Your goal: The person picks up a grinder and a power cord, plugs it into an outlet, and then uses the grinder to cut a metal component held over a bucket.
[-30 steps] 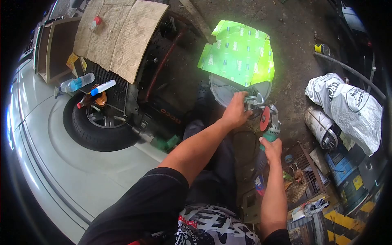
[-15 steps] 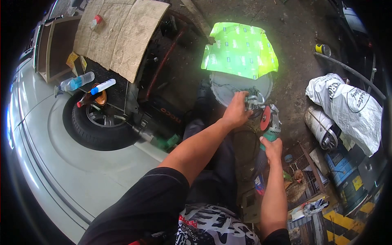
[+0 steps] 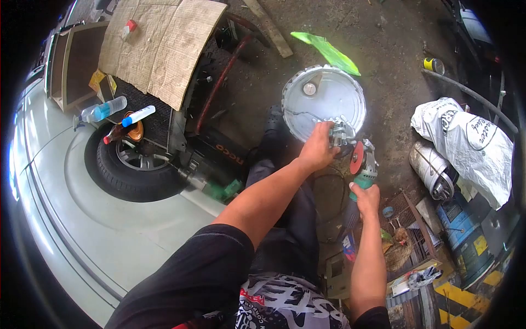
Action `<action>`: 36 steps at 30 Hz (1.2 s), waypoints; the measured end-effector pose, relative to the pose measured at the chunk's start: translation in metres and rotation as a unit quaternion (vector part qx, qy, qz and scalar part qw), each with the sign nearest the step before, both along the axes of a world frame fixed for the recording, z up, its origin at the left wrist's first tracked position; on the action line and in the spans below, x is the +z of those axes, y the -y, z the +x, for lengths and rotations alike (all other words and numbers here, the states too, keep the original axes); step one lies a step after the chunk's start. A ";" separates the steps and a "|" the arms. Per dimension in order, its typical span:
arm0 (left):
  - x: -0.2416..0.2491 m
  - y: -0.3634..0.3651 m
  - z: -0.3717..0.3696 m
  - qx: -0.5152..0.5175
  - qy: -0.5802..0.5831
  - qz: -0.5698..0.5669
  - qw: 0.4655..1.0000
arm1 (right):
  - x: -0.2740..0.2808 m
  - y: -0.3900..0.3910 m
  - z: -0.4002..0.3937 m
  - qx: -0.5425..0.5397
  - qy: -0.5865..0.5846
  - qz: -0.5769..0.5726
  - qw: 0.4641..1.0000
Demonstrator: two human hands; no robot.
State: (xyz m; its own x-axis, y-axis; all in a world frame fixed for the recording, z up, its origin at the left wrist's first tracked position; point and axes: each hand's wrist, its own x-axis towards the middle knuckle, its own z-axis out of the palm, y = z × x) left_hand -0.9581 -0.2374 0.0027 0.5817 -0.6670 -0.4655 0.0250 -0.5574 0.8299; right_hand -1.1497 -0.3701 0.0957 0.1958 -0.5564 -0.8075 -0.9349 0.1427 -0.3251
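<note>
My left hand (image 3: 316, 147) is closed around a small grey metal part (image 3: 342, 131), held over the near rim of a round white tub (image 3: 287, 107). Its exact kind is hard to make out. My right hand (image 3: 367, 198) grips the green body of an angle grinder (image 3: 364, 180), thumb along its side. The grinder's red disc (image 3: 357, 158) faces the metal part, just below and right of it. Inside the tub sit a small round can (image 3: 309, 89) and a thin dark wire or rod. Beyond its far rim, a bright green sheet (image 3: 329, 52) appears nearly edge-on.
A pale car panel and a wheel (image 3: 123, 172) fill the left side, with bottles and a cardboard sheet (image 3: 153, 52) above. On the right are a white sack (image 3: 466, 140), a metal canister (image 3: 430, 167) and a blue drum (image 3: 460, 227). A wire cage (image 3: 411, 238) stands below the grinder.
The green sheet, which covered much of the tub, has lifted away toward the far side and turned edge-on, exposing the tub's inside. Both hands have stayed nearly in place.
</note>
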 end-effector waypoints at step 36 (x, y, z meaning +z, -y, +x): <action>0.004 0.000 0.001 0.004 -0.009 0.010 1.000 | -0.003 0.006 -0.004 0.010 0.015 0.001 1.000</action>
